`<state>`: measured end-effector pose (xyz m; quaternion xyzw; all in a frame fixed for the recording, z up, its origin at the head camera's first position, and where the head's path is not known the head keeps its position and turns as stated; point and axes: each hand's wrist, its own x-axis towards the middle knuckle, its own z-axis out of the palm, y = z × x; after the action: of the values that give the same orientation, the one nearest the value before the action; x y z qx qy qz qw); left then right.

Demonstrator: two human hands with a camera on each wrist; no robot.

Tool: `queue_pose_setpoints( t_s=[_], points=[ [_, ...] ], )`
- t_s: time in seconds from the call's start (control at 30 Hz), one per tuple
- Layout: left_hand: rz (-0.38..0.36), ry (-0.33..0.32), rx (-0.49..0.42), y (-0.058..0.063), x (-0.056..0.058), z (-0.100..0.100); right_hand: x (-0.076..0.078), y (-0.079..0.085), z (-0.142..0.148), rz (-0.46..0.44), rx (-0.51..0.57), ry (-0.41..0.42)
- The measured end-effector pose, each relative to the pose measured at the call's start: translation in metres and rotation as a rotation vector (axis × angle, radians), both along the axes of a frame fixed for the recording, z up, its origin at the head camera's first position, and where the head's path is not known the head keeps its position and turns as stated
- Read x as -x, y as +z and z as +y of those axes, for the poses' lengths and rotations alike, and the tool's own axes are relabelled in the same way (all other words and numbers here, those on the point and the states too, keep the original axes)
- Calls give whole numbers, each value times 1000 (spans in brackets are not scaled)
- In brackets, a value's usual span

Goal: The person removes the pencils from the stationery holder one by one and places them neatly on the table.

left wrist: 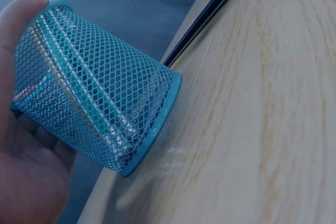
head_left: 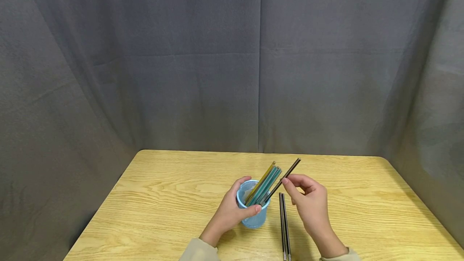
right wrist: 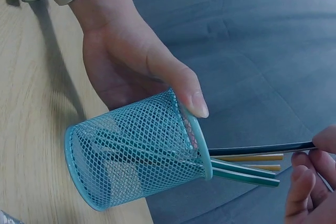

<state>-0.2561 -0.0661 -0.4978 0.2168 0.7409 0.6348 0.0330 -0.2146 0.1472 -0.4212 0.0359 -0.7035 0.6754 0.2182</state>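
My left hand (head_left: 229, 210) grips a light blue wire-mesh pen cup (head_left: 255, 222), thumb over the near side of its rim. The cup tilts, as the left wrist view shows, with its base edge right at the tabletop. Green chopsticks (right wrist: 247, 177) and yellow chopsticks (right wrist: 257, 157) lean out of its mouth. Between thumb and fingers, my right hand (head_left: 313, 202) pinches a black chopstick (head_left: 290, 170) near its upper part. The lower end of that chopstick is inside the cup's mouth.
A pair of black chopsticks (head_left: 284, 226) lies on the wooden table (head_left: 163, 196), just right of the cup and below the right hand. Grey curtains (head_left: 203, 71) hang behind the table and at both sides.
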Motion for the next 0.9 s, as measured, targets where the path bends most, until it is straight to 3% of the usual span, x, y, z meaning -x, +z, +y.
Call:
queue_pose_setpoints(
  t_s=[0.9],
  points=[
    [-7,-3,-4,2,-1,0,-11,16,10,116,104,20]
  ],
)
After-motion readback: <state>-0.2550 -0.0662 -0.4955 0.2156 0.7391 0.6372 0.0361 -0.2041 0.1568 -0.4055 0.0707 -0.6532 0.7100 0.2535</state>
